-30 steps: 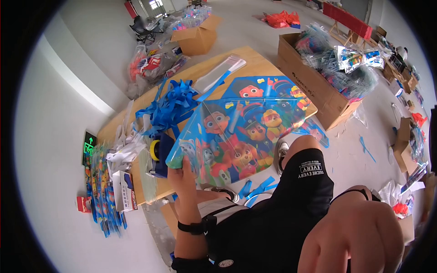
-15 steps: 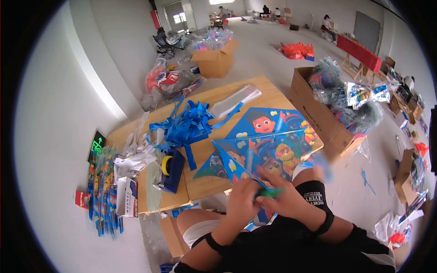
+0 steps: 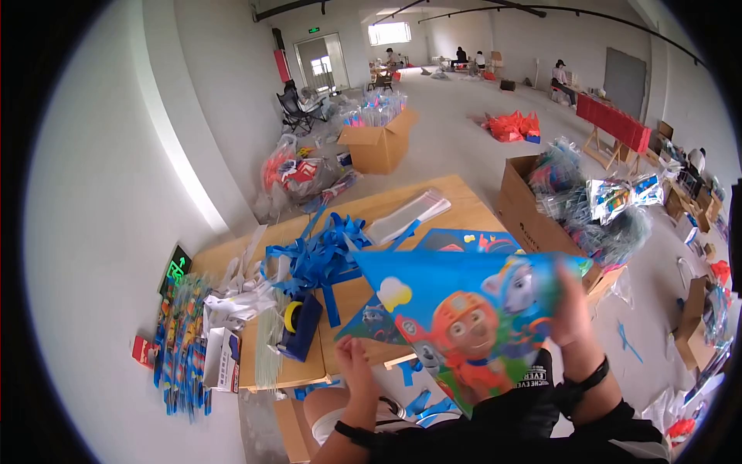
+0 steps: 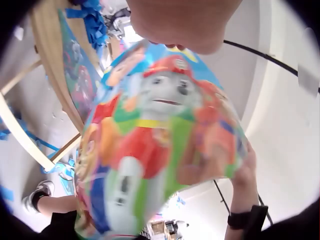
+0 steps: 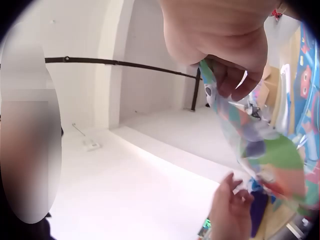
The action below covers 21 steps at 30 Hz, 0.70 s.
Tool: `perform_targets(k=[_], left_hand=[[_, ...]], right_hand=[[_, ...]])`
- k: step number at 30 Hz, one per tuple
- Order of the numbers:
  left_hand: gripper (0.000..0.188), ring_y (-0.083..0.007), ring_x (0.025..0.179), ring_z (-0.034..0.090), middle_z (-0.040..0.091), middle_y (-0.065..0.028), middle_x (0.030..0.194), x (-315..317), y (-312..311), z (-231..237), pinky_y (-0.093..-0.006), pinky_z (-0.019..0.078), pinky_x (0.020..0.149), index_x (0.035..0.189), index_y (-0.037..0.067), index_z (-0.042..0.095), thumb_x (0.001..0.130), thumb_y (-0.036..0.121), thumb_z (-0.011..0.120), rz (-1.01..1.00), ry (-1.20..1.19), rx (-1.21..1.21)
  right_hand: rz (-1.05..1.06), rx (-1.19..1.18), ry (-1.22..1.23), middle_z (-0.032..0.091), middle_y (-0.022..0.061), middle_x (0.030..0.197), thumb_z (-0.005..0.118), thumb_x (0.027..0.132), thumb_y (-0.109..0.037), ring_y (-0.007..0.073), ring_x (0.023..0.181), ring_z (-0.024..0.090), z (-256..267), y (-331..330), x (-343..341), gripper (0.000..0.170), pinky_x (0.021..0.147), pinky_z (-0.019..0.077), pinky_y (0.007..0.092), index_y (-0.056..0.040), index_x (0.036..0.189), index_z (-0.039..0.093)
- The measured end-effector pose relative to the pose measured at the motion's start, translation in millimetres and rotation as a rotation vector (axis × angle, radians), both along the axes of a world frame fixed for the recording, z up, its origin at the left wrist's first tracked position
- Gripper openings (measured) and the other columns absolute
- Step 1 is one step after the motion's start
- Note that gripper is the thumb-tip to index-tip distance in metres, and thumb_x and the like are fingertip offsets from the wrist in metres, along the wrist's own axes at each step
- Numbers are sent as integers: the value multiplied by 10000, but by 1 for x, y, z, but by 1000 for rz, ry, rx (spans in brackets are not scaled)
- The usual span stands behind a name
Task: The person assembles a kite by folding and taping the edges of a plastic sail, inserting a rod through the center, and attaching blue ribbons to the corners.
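A plastic kite (image 3: 456, 309) printed with cartoon puppies on blue hangs in front of the table, slightly blurred. My right hand (image 3: 570, 309) grips it by its right-hand corner. In the right wrist view, the thumb and fingers of that hand (image 5: 217, 45) pinch the sheet's green end, and the rest of it trails down. Left of the kite, near the table's front edge, is my left hand (image 3: 357, 363), fingers loosely bent and holding nothing. The left wrist view shows the kite's puppy print (image 4: 160, 125) below that hand. Other printed kites (image 3: 471, 241) lie on the table, partly hidden.
The wooden table (image 3: 332, 356) bears a heap of blue ribbon (image 3: 325, 251), a blue tape dispenser (image 3: 300, 332), white strips (image 3: 236, 298) and clear bags (image 3: 410, 216). A carton of packed plastic (image 3: 525, 201) stands at the right. Printed rolls (image 3: 182, 348) lean at the left.
Both hands were together on the kite over the lap. Now the right hand has carried its corner up and right, spreading the print, while the left hand has come off leftward. The head view has tilted up.
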<state>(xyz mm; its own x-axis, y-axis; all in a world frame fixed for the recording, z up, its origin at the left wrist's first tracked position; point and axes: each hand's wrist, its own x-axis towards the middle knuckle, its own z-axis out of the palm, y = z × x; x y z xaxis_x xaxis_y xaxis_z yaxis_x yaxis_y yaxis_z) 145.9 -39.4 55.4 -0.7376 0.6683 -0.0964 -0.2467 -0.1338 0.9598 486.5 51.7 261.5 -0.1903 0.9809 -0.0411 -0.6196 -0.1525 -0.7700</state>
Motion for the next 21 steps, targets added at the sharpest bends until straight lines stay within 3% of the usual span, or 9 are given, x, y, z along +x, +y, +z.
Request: perform_targets(k=[1, 3, 4, 6, 10, 14, 19, 20, 21], left_hand=[[398, -246, 1201, 597, 605, -119, 1348, -12, 3, -8, -324, 473, 959, 1341, 79, 547, 1038, 328, 614, 1, 3, 8], [717, -270, 1244, 557, 574, -120, 1390, -34, 9, -40, -396, 428, 1013, 1446, 79, 451, 988, 618, 571, -278, -483, -183], [717, -270, 1244, 557, 574, -120, 1390, -35, 8, -44, -396, 428, 1013, 1446, 79, 451, 988, 618, 571, -276, -478, -175], [960, -292, 1321, 503, 539, -118, 1452, -32, 8, -51, -479, 382, 1058, 1479, 64, 423, 897, 825, 481, -770, -748, -204], [1034, -324, 1357, 500, 521, -112, 1497, -16, 19, -49, -499, 382, 1059, 1500, 55, 397, 866, 870, 443, -799, -1007, 164], [746, -346, 1343, 538, 511, -147, 1488, -22, 24, -26, -582, 425, 1092, 1521, 55, 357, 1021, 586, 510, -731, -1040, 435], [548, -348, 1316, 564, 531, -165, 1448, -33, 18, 25, -541, 494, 1067, 1527, 64, 360, 1057, 271, 551, -470, -383, 317], [536, -327, 1268, 597, 555, -164, 1415, -40, 21, 15, -470, 527, 1037, 1511, 76, 428, 997, 49, 577, -371, -448, 392], [536, -327, 1268, 597, 555, -164, 1415, -51, 22, 3, -470, 527, 1037, 1511, 76, 428, 997, 49, 577, -371, -449, 391]], right_hand=[[19, 36, 31, 688, 160, 1261, 592, 1014, -462, 312, 1148, 672, 16, 4, 10, 539, 1017, 529, 461, -12, 1311, 609], [65, 51, 133, 675, 169, 1306, 541, 1026, -496, 326, 1159, 671, 34, 17, 32, 583, 1046, 509, 456, 0, 1328, 604], [99, 42, 171, 666, 167, 1330, 517, 1032, -494, 333, 1192, 656, 41, 23, 41, 592, 1064, 491, 475, -1, 1351, 597], [108, 5, 243, 649, 171, 1364, 489, 1048, -444, 339, 1255, 619, 47, 32, 58, 557, 1088, 462, 517, -7, 1381, 582], [9, -33, 224, 643, 191, 1368, 505, 1051, -418, 351, 1207, 651, 15, 65, 109, 525, 1070, 492, 513, -15, 1378, 580], [-58, -71, 160, 691, 183, 1281, 514, 1047, -376, 332, 1100, 703, -40, 93, 172, 464, 1018, 534, 501, -15, 1322, 610], [-89, -92, 34, 702, 171, 1260, 528, 1032, -378, 330, 1096, 700, -91, 113, 221, 466, 1020, 532, 496, -13, 1309, 617], [-84, -135, 22, 706, 164, 1252, 534, 1028, -384, 328, 1097, 699, -108, 124, 230, 468, 1025, 529, 490, -14, 1301, 624], [-78, -176, 9, 710, 157, 1245, 539, 1024, -390, 325, 1098, 699, -126, 137, 240, 470, 1029, 525, 484, -15, 1292, 631]])
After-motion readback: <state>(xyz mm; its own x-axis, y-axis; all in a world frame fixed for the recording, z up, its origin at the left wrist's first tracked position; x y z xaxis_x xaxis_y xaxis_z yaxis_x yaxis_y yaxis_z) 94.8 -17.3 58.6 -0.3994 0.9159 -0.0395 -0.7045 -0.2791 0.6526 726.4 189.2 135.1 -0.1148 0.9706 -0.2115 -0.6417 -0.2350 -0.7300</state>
